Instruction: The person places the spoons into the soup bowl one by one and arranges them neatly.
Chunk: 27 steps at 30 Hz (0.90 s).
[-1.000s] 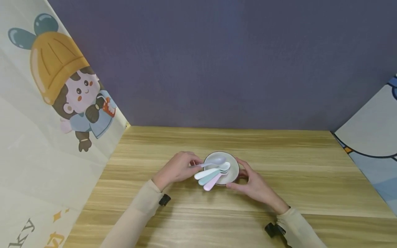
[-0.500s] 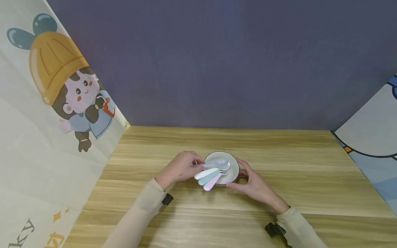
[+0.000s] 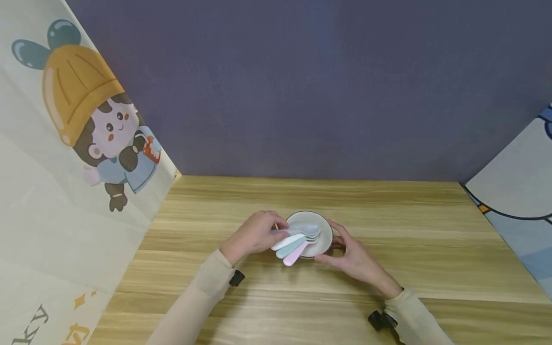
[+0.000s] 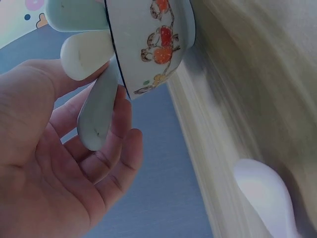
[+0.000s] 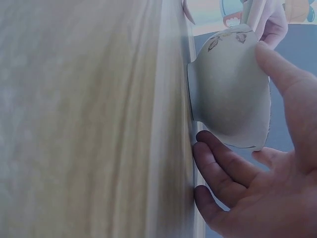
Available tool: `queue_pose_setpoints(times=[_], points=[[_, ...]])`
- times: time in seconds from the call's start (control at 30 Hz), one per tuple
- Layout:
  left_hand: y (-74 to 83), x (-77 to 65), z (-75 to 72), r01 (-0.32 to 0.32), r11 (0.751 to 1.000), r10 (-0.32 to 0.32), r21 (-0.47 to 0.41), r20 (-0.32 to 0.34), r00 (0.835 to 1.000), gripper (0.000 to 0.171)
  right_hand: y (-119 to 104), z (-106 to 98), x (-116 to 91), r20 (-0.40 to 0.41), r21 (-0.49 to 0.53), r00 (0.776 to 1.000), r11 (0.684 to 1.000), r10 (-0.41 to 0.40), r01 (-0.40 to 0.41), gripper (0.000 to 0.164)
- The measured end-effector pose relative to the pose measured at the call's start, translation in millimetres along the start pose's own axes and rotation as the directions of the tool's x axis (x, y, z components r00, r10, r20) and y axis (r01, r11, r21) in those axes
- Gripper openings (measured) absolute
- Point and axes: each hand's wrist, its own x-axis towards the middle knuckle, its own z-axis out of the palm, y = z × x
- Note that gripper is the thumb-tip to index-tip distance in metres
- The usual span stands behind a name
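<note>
A small white bowl [image 3: 326,238] with a dark rim and painted berry sprigs stands on the wooden table. Several spoons rest in it, handles fanned over the near-left rim: a white handle [image 3: 286,242], a mint handle [image 3: 290,247] and a pink handle [image 3: 295,255]. My left hand [image 3: 257,233] pinches the handle of a pale lavender spoon [image 3: 307,228], whose head lies over the other spoon heads. In the left wrist view that handle [image 4: 96,116] sits between thumb and fingers. My right hand [image 3: 351,256] grips the bowl's right side, thumb near the rim, fingers curled around below.
On the table beneath my left hand lies a pale, spoon-shaped thing [image 4: 265,196], partly cut off in the left wrist view and hidden from the head view. A dark blue-grey panel [image 3: 302,96] rises behind the table, with printed cloths at both sides.
My left hand has moved slightly right with the lavender spoon, its head shifting down onto the other spoon heads. The right hand and the bowl have stayed in place.
</note>
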Motion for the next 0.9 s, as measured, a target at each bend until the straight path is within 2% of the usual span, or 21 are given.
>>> queue_pose_setpoints(times=[0.3, 0.57, 0.9], points=[[2.6, -0.4, 0.5, -0.017, 1.0, 0.017, -0.022, -0.011, 1.0, 0.023, 0.3, 1.2, -0.3, -0.004, 0.001, 1.0, 1.0, 0.005, -0.005, 0.109], [1.4, -1.9, 0.9, -0.008, 0.999, 0.007, -0.046, -0.015, 1.0, 0.023, -1.3, 0.2, 0.3, -0.004, -0.005, 1.0, 1.0, 0.002, -0.002, 0.108], [-9.8, -10.2, -6.1, 0.015, 0.997, -0.019, -0.074, -0.051, 0.999, 0.022, -1.8, -0.7, 0.0, -0.009, -0.019, 1.0, 1.0, -0.006, 0.006, 0.108]])
